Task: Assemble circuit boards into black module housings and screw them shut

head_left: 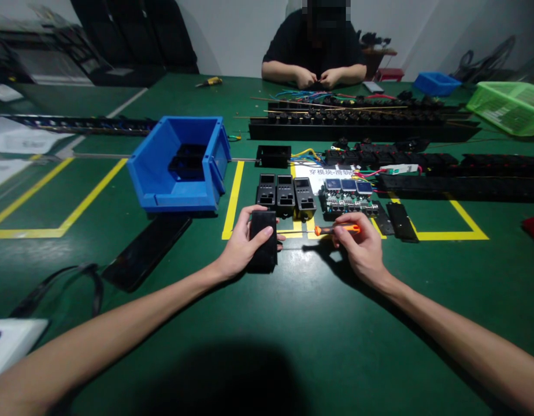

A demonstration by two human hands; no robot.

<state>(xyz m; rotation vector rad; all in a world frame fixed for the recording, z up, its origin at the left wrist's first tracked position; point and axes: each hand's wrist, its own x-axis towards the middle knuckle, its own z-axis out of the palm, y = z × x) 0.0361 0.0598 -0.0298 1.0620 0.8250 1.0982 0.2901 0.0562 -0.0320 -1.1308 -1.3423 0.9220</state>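
Note:
My left hand (240, 245) is closed around a black plastic housing (263, 254), thumb on its upper face, just above the green table. Between the fingers of my right hand (361, 245) is an orange and black screwdriver (336, 229). Its thin shaft points left and reaches the right side of the housing; whether the tip touches is hard to make out. Behind my hands stand three black housings (285, 193) with cut-out openings. To their right lie green circuit boards (349, 199) with small square displays. Flat black cover plates (403, 222) rest further right.
A blue bin (178, 196) holding black parts stands at left, with a black phone (148, 254) before it. Long black rails (362, 130) with wires cross the back. A green basket (507, 107) sits far right. Another person (314, 58) sits opposite, both hands together.

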